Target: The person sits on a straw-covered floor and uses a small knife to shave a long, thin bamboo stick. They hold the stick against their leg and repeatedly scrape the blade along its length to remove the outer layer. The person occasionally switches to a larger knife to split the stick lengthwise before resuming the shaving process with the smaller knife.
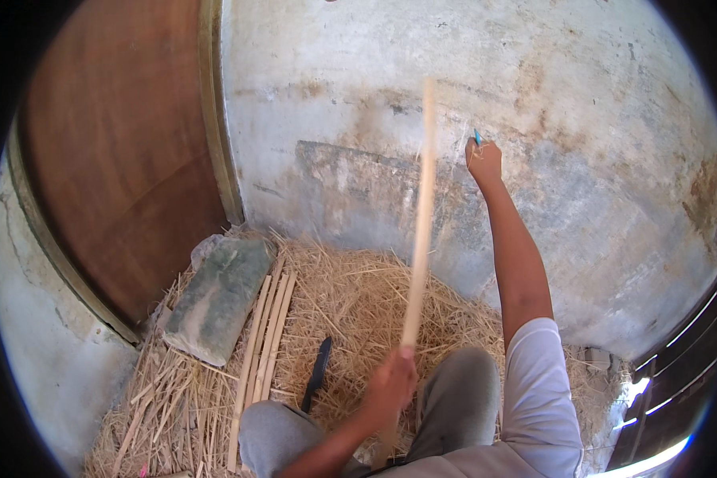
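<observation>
Your left hand [390, 381], near 6 o'clock, is wrapped around the lower part of a long wooden strip [420, 239] rising toward 12 o'clock. Your right hand [484, 162], at 2 o'clock, is clenched around a blue object [477, 136], too small to identify surely. Expect the strip to be light, dry and springy; grasp its flat faces, since the edges may splinter. Similar strips [267, 338] lie between 7 and 8.

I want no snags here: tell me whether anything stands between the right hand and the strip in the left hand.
Nothing visible does: between the right hand and the strip in the left hand, only the wall shows, behind them. The dark tool lies on the straw below, off that line.
</observation>
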